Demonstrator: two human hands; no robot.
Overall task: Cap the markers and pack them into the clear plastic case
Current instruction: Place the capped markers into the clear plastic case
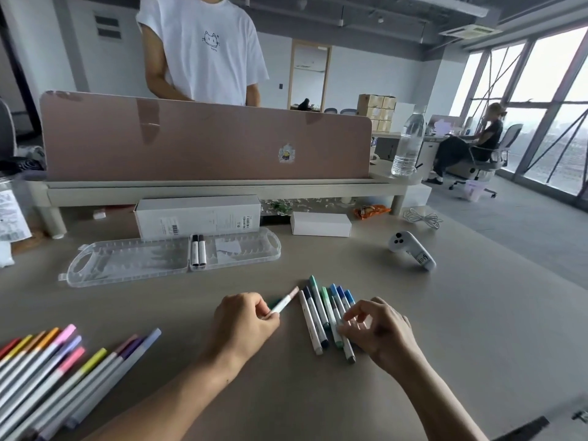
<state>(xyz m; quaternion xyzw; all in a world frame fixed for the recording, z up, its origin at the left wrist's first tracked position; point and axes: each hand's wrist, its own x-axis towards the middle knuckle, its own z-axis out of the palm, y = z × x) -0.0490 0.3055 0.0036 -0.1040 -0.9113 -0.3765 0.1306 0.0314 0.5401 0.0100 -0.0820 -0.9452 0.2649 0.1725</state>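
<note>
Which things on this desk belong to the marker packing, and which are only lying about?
Job: clear case, two markers inside it, blue-green markers, pink-yellow markers, marker held by left hand.
Lying about: water bottle, white boxes, controller, cable.

The left hand (245, 323) pinches a pale-capped marker (284, 303), its curled fingers hiding the barrel's lower end and most of a dark green object (273, 303) behind it. Fingers of the right hand (378, 329) blur over the blue and green markers (321, 310); whether they grip one cannot be told. At lower left, warm-coloured markers (47, 370) run off the frame. A standing person (203, 49) is cut off at the top edge and hidden below by a pink divider (191, 141). Print on the white box (197, 216) is too small to read.
</note>
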